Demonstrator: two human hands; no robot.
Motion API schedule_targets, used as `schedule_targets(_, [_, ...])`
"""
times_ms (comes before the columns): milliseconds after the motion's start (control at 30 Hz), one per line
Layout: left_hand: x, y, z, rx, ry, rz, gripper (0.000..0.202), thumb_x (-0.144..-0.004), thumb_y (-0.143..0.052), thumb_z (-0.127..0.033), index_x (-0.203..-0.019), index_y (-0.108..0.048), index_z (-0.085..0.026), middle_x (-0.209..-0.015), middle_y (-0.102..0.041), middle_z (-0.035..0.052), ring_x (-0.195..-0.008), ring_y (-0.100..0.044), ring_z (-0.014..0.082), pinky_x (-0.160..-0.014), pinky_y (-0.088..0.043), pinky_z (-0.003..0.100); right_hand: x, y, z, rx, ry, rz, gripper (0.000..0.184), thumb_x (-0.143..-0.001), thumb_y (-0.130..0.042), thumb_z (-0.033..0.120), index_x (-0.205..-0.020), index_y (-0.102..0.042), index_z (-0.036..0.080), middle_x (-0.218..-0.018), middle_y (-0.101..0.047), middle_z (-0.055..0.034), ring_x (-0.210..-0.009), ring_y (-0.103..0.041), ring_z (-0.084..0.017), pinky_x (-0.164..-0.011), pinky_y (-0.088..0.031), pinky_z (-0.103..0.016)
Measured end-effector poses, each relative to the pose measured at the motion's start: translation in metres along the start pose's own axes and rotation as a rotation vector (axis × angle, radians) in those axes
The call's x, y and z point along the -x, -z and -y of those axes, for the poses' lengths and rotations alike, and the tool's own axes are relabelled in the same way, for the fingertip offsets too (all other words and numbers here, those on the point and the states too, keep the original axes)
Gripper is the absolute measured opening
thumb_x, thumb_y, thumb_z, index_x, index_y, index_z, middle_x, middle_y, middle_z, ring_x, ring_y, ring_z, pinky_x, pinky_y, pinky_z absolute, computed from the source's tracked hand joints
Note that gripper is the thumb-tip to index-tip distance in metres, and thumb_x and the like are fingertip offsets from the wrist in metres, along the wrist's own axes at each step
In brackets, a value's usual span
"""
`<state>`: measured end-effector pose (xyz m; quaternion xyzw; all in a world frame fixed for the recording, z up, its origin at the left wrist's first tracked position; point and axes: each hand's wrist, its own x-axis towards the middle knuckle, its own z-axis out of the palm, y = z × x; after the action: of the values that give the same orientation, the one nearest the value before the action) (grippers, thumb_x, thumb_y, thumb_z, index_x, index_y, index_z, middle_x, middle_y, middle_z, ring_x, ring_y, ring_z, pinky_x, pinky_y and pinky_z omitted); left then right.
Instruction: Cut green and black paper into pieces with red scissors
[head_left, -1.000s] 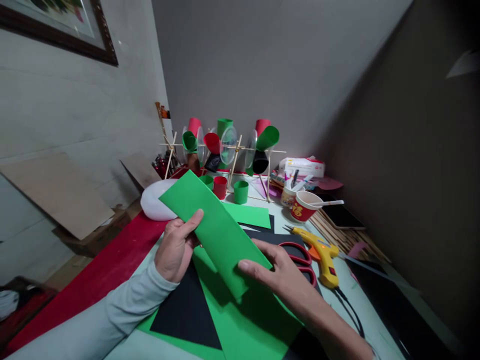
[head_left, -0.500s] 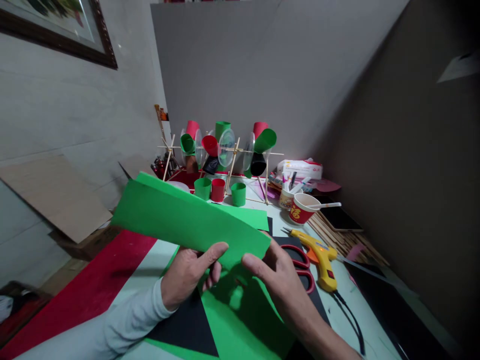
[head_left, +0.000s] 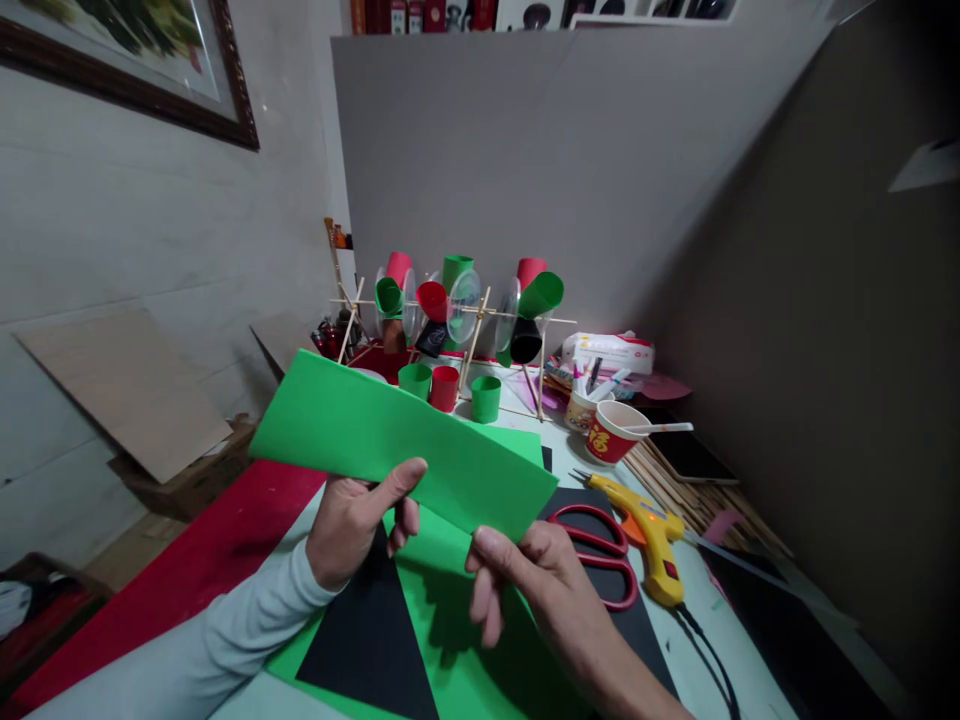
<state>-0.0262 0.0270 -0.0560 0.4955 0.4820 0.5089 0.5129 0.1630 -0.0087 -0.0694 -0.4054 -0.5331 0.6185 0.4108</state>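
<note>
A long folded strip of green paper [head_left: 390,425] is held up above the table, slanting down from left to right. My left hand [head_left: 364,520] grips its lower edge near the middle, thumb on the near face and some fingers hidden behind. At the lower right corner my right hand [head_left: 525,575] pinches the strip between thumb and fingers. Beneath both hands lie a large green sheet [head_left: 450,610] and a black paper piece [head_left: 371,640]. Red-handled scissors [head_left: 611,580] rest just right of my right hand, their blades hidden.
A yellow glue gun [head_left: 652,550] with a cord lies at the right. Behind it stand a red-and-white paper cup [head_left: 611,435] and a cup of markers [head_left: 581,410]. At the back is a stick frame [head_left: 476,335] carrying paper tubes, with green and red paper cups [head_left: 445,388] before it.
The strip's two layers now lie together along the top, where a gap showed before. My right hand has shifted down along the right end. The view has tilted up slightly.
</note>
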Motion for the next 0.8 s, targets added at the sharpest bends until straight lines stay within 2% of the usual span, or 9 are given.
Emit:
schedule_targets(133, [-0.008, 0.009, -0.006, 0.032, -0.101, -0.108, 0.061, -0.078, -0.072, -0.056, -0.032, -0.054, -0.019, -0.030, -0.045, 0.0012, -0.027, -0.040, 0.0092, -0.030, -0.027, 0.024, 0.000, 0.002, 0.001, -0.041, -0.013, 0.009, 0.051, -0.084, -0.067, 0.061, -0.063, -0.070, 0.014, -0.049, -0.068, -0.0059, -0.038, -0.059, -0.012, -0.047, -0.046, -0.022])
schedule_targets(233, [-0.016, 0.016, -0.011, 0.114, -0.206, -0.134, 0.065, -0.076, -0.075, -0.057, -0.029, -0.049, -0.020, -0.024, -0.036, -0.0016, -0.022, -0.036, 0.0086, -0.028, -0.019, 0.023, 0.000, 0.004, 0.001, -0.088, -0.008, 0.006, 0.051, -0.083, -0.068, 0.060, -0.063, -0.069, 0.013, -0.049, -0.068, -0.0055, -0.038, -0.059, -0.011, -0.046, -0.045, -0.022])
schedule_targets(367, [-0.023, 0.024, -0.017, 0.145, -0.282, -0.149, 0.062, -0.075, -0.079, -0.054, -0.031, -0.051, -0.019, -0.026, -0.040, -0.0019, -0.022, -0.039, 0.0077, -0.027, -0.023, 0.022, -0.001, 0.004, 0.000, -0.154, -0.002, 0.030, 0.051, -0.083, -0.070, 0.059, -0.066, -0.070, 0.011, -0.050, -0.068, -0.0058, -0.039, -0.059, -0.011, -0.045, -0.045, -0.021])
schedule_targets(433, [-0.026, 0.028, -0.021, 0.169, -0.300, -0.147, 0.061, -0.074, -0.079, -0.055, -0.033, -0.051, -0.019, -0.027, -0.040, -0.0032, -0.022, -0.039, 0.0074, -0.026, -0.024, 0.021, -0.002, 0.005, 0.000, -0.177, 0.003, 0.024, 0.050, -0.082, -0.070, 0.059, -0.067, -0.070, 0.011, -0.052, -0.068, -0.0061, -0.039, -0.060, -0.011, -0.045, -0.045, -0.020])
schedule_targets(567, [-0.030, 0.037, -0.028, 0.281, -0.314, -0.119, 0.047, -0.069, -0.085, -0.051, -0.049, -0.056, -0.020, -0.033, -0.046, -0.0085, -0.024, -0.036, 0.0058, -0.025, -0.029, 0.020, -0.001, 0.006, -0.001, -0.204, 0.001, 0.020, 0.049, -0.080, -0.072, 0.059, -0.067, -0.069, 0.012, -0.052, -0.068, -0.0056, -0.039, -0.060, -0.011, -0.044, -0.045, -0.020])
schedule_targets(733, [-0.033, 0.048, -0.029, 0.354, -0.284, -0.128, 0.050, -0.088, -0.070, -0.046, -0.051, -0.050, -0.020, -0.035, -0.045, -0.0085, -0.026, -0.037, 0.0036, -0.027, -0.024, 0.019, -0.001, 0.005, -0.001, -0.232, -0.024, 0.075, 0.051, -0.079, -0.070, 0.061, -0.066, -0.068, 0.012, -0.054, -0.068, -0.0061, -0.040, -0.061, -0.012, -0.042, -0.046, -0.020])
schedule_targets(800, [-0.033, 0.046, -0.026, 0.399, -0.266, -0.116, 0.047, -0.090, -0.067, -0.045, -0.053, -0.052, -0.020, -0.038, -0.049, -0.0076, -0.030, -0.040, 0.0046, -0.030, -0.029, 0.019, -0.002, 0.005, -0.001, -0.246, -0.025, 0.077, 0.051, -0.079, -0.070, 0.062, -0.068, -0.067, 0.012, -0.054, -0.068, -0.0056, -0.040, -0.061, -0.012, -0.042, -0.046, -0.021])
